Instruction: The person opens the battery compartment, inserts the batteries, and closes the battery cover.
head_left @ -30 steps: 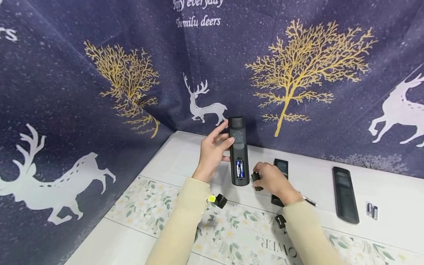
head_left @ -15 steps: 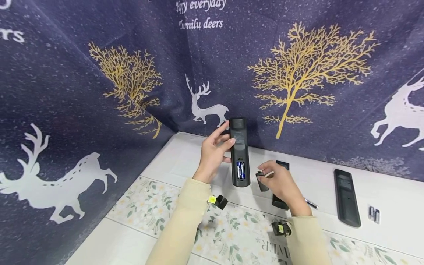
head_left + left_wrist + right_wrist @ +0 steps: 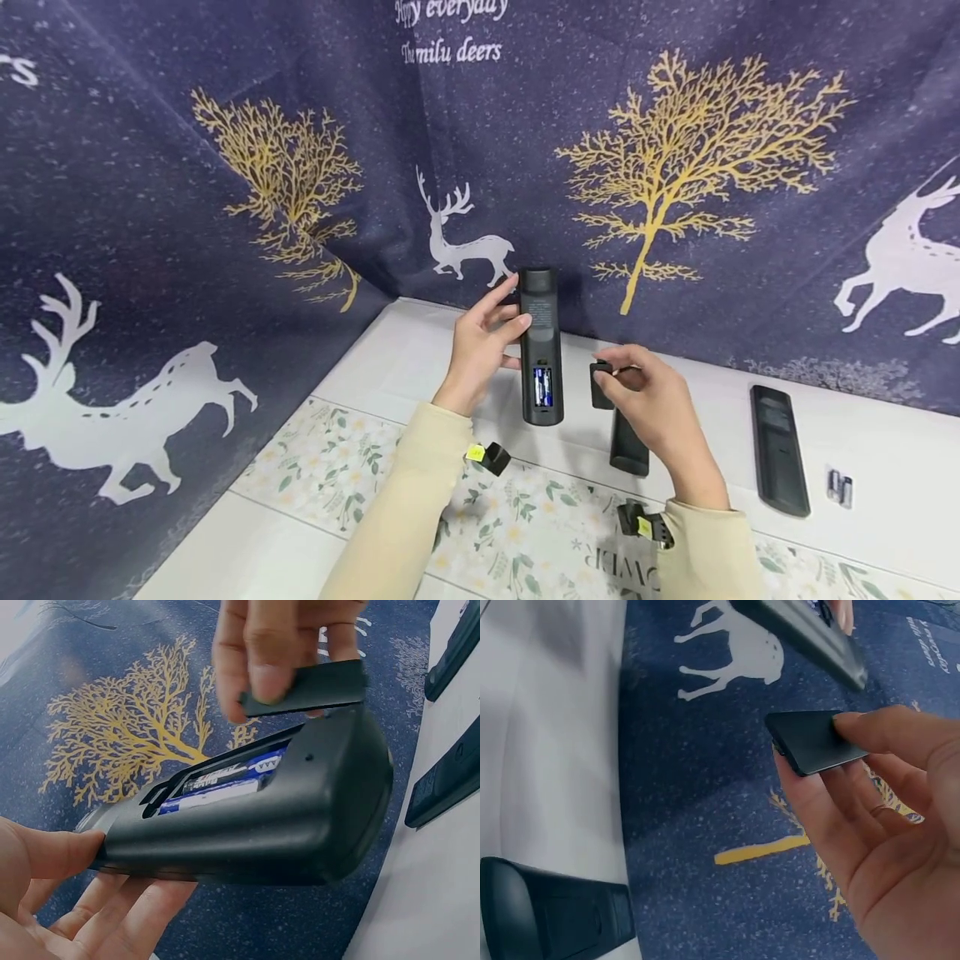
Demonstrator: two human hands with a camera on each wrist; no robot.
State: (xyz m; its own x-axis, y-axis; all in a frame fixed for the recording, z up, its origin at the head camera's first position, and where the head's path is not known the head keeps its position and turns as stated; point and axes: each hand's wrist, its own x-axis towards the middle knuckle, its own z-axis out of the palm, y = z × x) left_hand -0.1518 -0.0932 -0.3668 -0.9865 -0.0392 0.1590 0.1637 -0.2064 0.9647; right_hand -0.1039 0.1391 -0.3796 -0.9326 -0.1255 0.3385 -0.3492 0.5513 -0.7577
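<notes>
Right grip (image 3: 909,859) pinching cover (image 3: 810,741), remote (image 3: 806,637) near

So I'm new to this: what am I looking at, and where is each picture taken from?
There's no robot here, just a person working bare-handed. The wide view is taken from the person's head, looking forward and down; the two close views are taken from the left and right wrists. The left hand holds a remote control, its back open so two batteries show inside. The right hand pinches a small black cover, apart from the remote control. On the table lies a second remote, partly hidden by the right hand, and farther right a third remote beside two loose batteries.
</notes>
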